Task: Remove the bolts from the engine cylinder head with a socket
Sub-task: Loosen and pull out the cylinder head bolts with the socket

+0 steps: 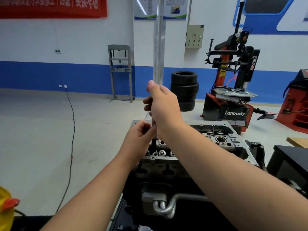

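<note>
Over the cylinder head (221, 139), our right hand (164, 107) wraps curled fingers round the upright socket tool (154, 129); our left hand (139, 137) pinches its lower shaft, tip down among the valve springs.

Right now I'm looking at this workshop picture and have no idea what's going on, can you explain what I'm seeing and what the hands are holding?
This is one picture from a camera worn on a person's head, looking forward and down over their own arms. In front of them sits an engine cylinder head, bare metal with round openings. The right hand grips the top of an upright socket tool; the left hand pinches its shaft lower down, steadying it over the head. Behind are stacked tyres and a red tyre-changing machine.
</note>
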Available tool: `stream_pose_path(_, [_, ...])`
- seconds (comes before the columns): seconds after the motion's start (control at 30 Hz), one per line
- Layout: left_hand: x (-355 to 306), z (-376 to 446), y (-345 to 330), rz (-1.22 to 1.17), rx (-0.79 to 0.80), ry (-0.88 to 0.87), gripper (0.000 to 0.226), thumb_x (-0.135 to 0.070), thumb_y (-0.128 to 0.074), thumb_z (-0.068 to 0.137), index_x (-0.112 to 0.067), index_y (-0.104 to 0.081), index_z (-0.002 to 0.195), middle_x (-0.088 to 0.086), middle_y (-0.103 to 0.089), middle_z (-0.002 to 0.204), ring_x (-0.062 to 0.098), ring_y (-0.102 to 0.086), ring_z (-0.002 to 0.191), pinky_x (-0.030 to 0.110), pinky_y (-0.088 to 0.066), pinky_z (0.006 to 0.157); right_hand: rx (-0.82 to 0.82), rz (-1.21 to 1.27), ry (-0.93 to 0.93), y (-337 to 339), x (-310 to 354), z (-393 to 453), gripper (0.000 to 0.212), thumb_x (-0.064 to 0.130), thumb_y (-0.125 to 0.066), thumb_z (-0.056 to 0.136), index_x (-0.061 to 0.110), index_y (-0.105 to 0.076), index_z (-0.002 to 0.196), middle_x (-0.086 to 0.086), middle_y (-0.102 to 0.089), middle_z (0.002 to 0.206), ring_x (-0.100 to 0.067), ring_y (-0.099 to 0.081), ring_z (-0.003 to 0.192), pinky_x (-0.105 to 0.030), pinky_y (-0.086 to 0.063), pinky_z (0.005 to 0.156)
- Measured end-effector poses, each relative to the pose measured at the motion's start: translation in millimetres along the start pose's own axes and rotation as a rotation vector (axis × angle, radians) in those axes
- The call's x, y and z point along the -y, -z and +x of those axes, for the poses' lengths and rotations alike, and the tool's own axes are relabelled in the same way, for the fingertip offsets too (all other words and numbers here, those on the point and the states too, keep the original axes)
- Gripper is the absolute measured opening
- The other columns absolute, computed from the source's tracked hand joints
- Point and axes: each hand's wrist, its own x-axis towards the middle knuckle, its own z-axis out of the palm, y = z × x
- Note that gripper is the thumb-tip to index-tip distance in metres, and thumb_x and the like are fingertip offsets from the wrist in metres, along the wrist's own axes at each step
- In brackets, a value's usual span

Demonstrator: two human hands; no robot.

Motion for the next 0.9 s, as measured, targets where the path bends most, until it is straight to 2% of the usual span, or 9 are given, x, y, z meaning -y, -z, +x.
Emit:
stream_pose_path(0.07, [1, 0, 0, -0.019, -0.017, -0.01, 0.029, -0.056, -0.075, 0.071, -0.029, -0.067, 0.079, 0.0, -0.063, 0.074, 0.017, -0.051, 0.069, 0.039, -0.041, 0.064, 0.079, 0.154, -0.036, 0, -1, 2, 0.035, 0.036, -0.051, 0.097, 0.018, -0.059, 0.069, 0.006, -0.046, 0.054, -0.014, -0.041, 0.056, -0.034, -0.034, 0.058])
stream_pose_path(0.13, [1, -2, 3, -0.025, 0.032, -0.009, 0.028, -0.058, -0.074, 0.075, -0.033, -0.071, 0.086, -0.003, -0.069, 0.081, 0.019, -0.056, 0.074, 0.04, -0.044, 0.069, 0.227, 0.204, -0.072, 2, -1, 7, 0.041, 0.039, -0.05, 0.094, 0.02, -0.05, 0.057, 0.006, -0.035, 0.047, -0.014, -0.027, 0.046, -0.031, -0.024, 0.051])
stream_pose_path(0.23, [-1, -4, 5, 0.02, 0.139, 0.032, 0.039, -0.069, -0.055, 0.086, -0.038, -0.075, 0.097, -0.005, -0.077, 0.1, 0.02, -0.07, 0.095, 0.042, -0.05, 0.087, 0.447, 0.162, -0.13, 8, 1, 16, 0.046, 0.049, -0.056, 0.089, 0.021, -0.043, 0.054, 0.004, -0.028, 0.05, -0.015, -0.021, 0.047, -0.027, -0.022, 0.047])
stream_pose_path(0.4, [-3, -4, 6, -0.041, 0.129, 0.051, 0.043, -0.062, -0.052, 0.091, -0.028, -0.079, 0.094, 0.004, -0.078, 0.099, 0.018, -0.073, 0.093, 0.05, -0.05, 0.094, 0.495, 0.288, -0.166, 18, -1, 20, 0.038, 0.04, -0.054, 0.087, 0.02, -0.046, 0.057, 0.006, -0.029, 0.047, -0.012, -0.023, 0.044, -0.03, -0.019, 0.051])
stream_pose_path(0.5, [-2, -2, 9, -0.04, 0.098, 0.065, 0.045, -0.056, -0.05, 0.097, -0.023, -0.08, 0.09, 0.007, -0.079, 0.094, 0.021, -0.075, 0.092, 0.055, -0.051, 0.098, 0.485, 0.304, -0.189, 19, 0, 19, 0.039, 0.037, -0.052, 0.094, 0.019, -0.048, 0.059, 0.006, -0.03, 0.047, -0.012, -0.024, 0.045, -0.029, -0.021, 0.052])
stream_pose_path(0.6, [-2, -2, 8, -0.031, 0.087, 0.024, 0.036, -0.052, -0.055, 0.097, -0.023, -0.077, 0.096, 0.004, -0.078, 0.096, 0.02, -0.076, 0.093, 0.047, -0.053, 0.089, 0.489, 0.288, -0.189, 21, 1, 18, 0.039, 0.037, -0.051, 0.096, 0.018, -0.05, 0.062, 0.005, -0.031, 0.049, -0.013, -0.024, 0.05, -0.03, -0.021, 0.055])
stream_pose_path(0.7, [-2, -3, 6, -0.02, 0.079, 0.008, 0.028, -0.048, -0.056, 0.098, -0.027, -0.076, 0.098, 0.0, -0.077, 0.096, 0.018, -0.075, 0.091, 0.046, -0.052, 0.086, 0.463, 0.279, -0.198, 21, 4, 16, 0.037, 0.037, -0.051, 0.096, 0.018, -0.049, 0.064, 0.004, -0.032, 0.051, -0.014, -0.025, 0.052, -0.031, -0.022, 0.056])
stream_pose_path(0.8, [-4, -3, 2, -0.02, 0.021, 0.006, 0.021, -0.047, -0.061, 0.094, -0.034, -0.076, 0.09, 0.003, -0.076, 0.088, 0.013, -0.067, 0.073, 0.034, -0.046, 0.068, 0.276, 0.244, -0.175, 13, 9, 11, 0.032, 0.036, -0.055, 0.097, 0.015, -0.053, 0.072, 0.001, -0.046, 0.057, -0.016, -0.039, 0.054, -0.031, -0.033, 0.059])
stream_pose_path(0.9, [-5, 1, 1, -0.056, -0.03, 0.034, 0.019, -0.049, -0.077, 0.082, -0.033, -0.07, 0.075, 0.001, -0.068, 0.073, 0.007, -0.049, 0.057, 0.028, -0.037, 0.057, 0.023, -0.036, -0.117, 0, 13, 8, 0.034, 0.041, -0.051, 0.1, 0.015, -0.063, 0.081, 0.001, -0.06, 0.069, -0.017, -0.055, 0.067, -0.033, -0.045, 0.066])
